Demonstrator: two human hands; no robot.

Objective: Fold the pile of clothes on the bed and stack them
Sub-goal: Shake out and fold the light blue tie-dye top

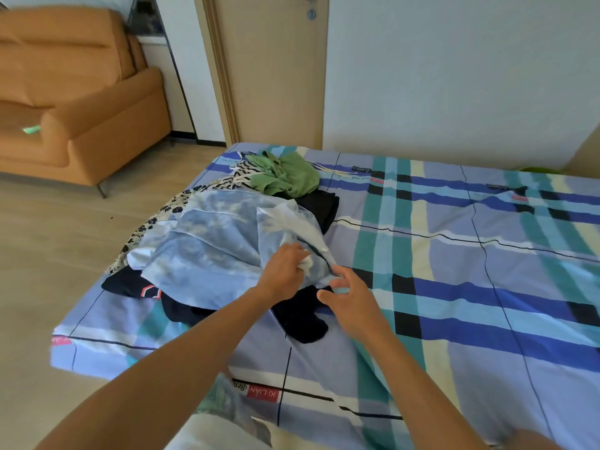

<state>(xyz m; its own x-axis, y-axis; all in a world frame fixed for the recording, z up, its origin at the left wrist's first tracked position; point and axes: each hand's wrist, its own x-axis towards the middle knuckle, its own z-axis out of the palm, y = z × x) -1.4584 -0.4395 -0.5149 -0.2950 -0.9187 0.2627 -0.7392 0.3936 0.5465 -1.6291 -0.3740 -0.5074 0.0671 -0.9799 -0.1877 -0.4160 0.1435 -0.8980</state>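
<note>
A pile of clothes lies on the left part of the bed (454, 287), which has a blue, teal and white plaid sheet. On top is a light blue tie-dye garment (214, 241). My left hand (285, 267) grips a bunch of its fabric near the right edge. My right hand (344, 293) pinches the same garment's lower right corner. Under it lie dark navy clothes (298, 316). A black-and-white floral piece (162, 219) sticks out to the left. A green garment (285, 177) and a black one (321, 203) lie behind.
An orange sofa (81, 108) stands on the wooden floor (48, 254) to the left. A beige door (276, 66) and a white wall are behind the bed. The bed's left edge is close to the pile.
</note>
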